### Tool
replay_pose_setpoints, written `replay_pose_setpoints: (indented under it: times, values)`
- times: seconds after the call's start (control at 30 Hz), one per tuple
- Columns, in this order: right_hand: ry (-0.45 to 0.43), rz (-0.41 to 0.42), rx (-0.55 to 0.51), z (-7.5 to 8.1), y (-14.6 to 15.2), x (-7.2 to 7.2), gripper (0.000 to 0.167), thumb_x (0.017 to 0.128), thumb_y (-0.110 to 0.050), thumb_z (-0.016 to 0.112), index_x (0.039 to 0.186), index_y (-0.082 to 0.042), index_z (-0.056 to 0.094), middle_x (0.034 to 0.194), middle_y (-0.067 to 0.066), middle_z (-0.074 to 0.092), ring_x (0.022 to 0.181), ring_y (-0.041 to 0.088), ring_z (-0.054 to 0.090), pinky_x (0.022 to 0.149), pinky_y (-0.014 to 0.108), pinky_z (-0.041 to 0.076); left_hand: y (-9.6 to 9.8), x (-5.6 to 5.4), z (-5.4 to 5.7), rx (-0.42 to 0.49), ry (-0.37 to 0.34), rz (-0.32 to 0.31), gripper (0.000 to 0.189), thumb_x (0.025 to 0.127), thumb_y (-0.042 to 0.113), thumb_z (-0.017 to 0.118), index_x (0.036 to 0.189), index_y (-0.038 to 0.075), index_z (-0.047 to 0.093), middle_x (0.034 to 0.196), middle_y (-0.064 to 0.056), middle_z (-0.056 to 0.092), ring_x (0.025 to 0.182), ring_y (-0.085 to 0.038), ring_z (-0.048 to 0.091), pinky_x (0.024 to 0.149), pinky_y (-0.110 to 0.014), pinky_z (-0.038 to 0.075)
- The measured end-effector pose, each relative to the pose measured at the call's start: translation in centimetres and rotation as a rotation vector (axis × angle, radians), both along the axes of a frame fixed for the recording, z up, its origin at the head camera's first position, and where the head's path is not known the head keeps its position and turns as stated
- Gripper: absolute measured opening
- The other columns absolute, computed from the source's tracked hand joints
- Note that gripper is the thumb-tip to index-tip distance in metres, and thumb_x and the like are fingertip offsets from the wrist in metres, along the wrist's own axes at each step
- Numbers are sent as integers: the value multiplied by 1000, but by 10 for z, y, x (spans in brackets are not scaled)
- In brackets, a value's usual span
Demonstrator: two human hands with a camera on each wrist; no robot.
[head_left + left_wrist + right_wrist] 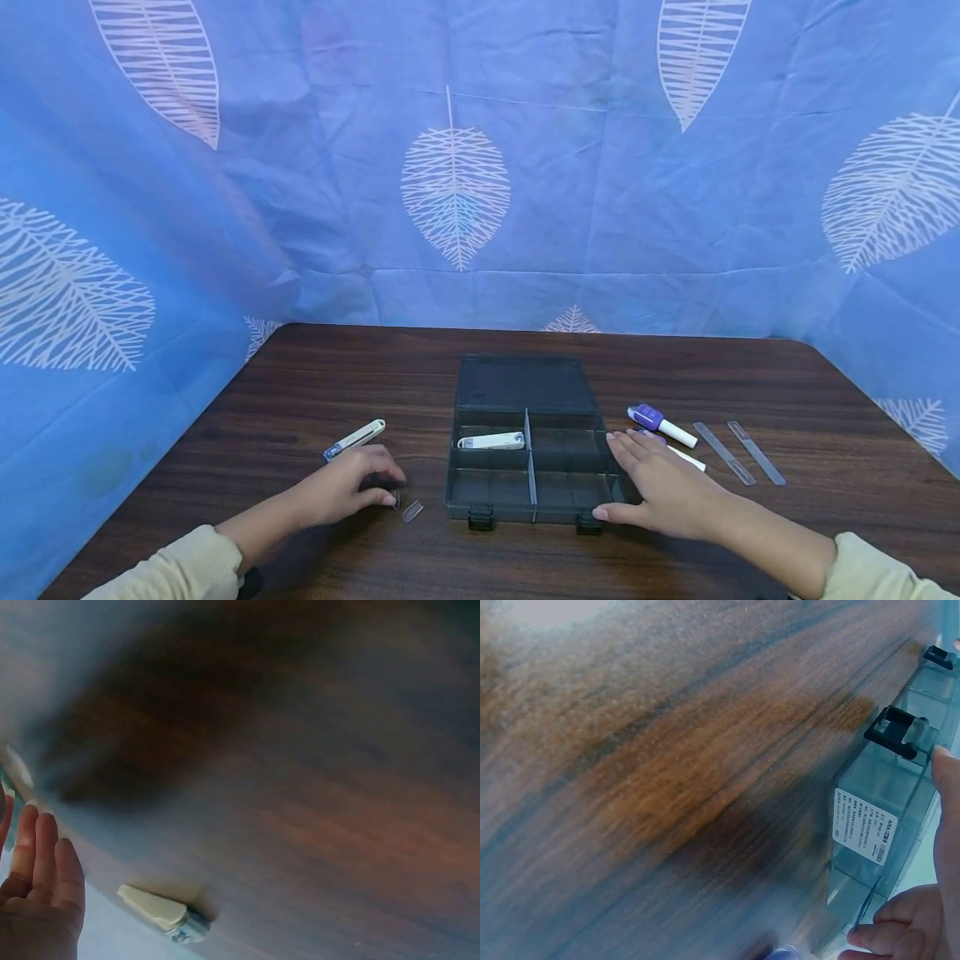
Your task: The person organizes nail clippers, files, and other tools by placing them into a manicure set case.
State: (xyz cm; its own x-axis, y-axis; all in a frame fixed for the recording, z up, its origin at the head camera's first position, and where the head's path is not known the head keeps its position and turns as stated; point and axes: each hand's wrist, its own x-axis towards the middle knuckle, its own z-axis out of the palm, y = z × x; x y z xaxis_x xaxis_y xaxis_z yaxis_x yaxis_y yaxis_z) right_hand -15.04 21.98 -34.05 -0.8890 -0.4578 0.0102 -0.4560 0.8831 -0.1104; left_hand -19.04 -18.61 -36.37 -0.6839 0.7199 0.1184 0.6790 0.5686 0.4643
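Note:
A dark translucent compartment box (531, 479) stands with its lid (521, 383) folded back. One nail clipper (491, 442) lies in its back left compartment. My right hand (667, 487) rests against the box's right side, fingers extended along the rim and thumb at the front corner by a latch (896, 733). Left of the box, my left hand (345, 487) hovers low with bent fingers and thumb apart. Close to that thumb are two small clear plastic pieces, the nearer one partly hidden, the other piece (412, 511) in plain sight. Another nail clipper (355, 440) lies behind this hand.
Right of the box lie a purple bottle with a white cap (662, 423), a similar one partly behind my right hand, and two clear flat strips, the left strip (724, 452) and the right strip (756, 452). A blue leaf-patterned cloth (555, 208) hangs around the dark wooden table (360, 358).

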Motion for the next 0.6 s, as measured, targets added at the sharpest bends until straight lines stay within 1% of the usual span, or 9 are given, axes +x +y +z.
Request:
replay_pose_setpoints:
  times: [0.1, 0.17, 0.23, 0.37, 0.6]
  values:
    - [-1, 1, -2, 0, 0, 0, 98, 78, -72, 49, 135, 8, 41, 138, 27, 43, 129, 45, 38, 104, 60, 30, -1, 1, -5, 6, 12, -10, 20, 82, 15, 69, 101, 9, 69, 94, 3, 62, 88, -6, 58, 74, -23, 50]
    - [1, 3, -6, 0, 1, 0, 98, 78, -71, 49, 135, 9, 41, 138, 27, 43, 129, 45, 38, 104, 60, 30, -2, 1, -7, 7, 16, -4, 21, 81, 15, 70, 101, 9, 69, 93, 4, 61, 87, -5, 57, 73, -22, 50]
    - [5, 6, -11, 0, 1, 0, 98, 78, -71, 50, 134, 9, 42, 138, 27, 43, 129, 45, 38, 104, 60, 30, -1, 1, -9, 8, 3, 10, 21, 80, 14, 70, 100, 10, 69, 93, 5, 60, 86, -3, 56, 72, -21, 50]
    - [3, 9, -24, -1, 1, 1, 98, 79, -70, 51, 134, 10, 41, 138, 29, 43, 128, 46, 38, 103, 61, 30, 0, 1, -10, 3, -14, 29, 19, 79, 12, 70, 98, 11, 69, 92, 5, 60, 83, -1, 55, 68, -19, 49]
    - [-4, 7, -29, 0, 1, 1, 98, 79, -69, 51, 135, 10, 40, 138, 29, 42, 129, 46, 38, 103, 61, 29, 1, 2, -12, 42, 13, 28, 8, 80, 13, 70, 88, 13, 67, 87, 5, 59, 77, 1, 54, 64, -17, 48]
